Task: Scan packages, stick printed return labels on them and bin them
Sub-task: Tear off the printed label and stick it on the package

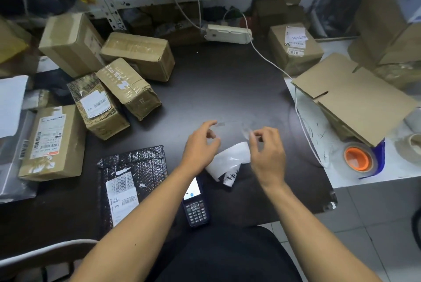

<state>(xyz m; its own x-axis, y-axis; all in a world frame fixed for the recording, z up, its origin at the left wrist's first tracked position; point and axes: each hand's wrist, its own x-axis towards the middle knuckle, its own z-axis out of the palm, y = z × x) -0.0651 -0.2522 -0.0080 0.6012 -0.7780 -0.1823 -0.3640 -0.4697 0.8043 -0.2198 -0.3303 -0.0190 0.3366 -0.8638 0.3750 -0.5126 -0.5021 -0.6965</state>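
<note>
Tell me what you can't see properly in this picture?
- Head view: the clear strip stretched between the left hand and right hand is motion-blurred.
- The left forearm covers part of the handheld scanner.
- Small print on the black mailer label is unreadable.
- The tape roll is cut off by the right edge.

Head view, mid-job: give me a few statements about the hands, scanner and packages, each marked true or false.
1. Both hands hold a strip of clear tape between them. True.
2. The handheld scanner is in the left hand. False: it lies on the dark table, its screen lit.
3. The black bubble mailer carries a white label. True.
4. The orange-cored tape roll sits among the boxes on the left. False: it is at the right, beside the flattened cardboard.
5. The right hand rests flat on a box. False: it pinches the tape's end.
</note>
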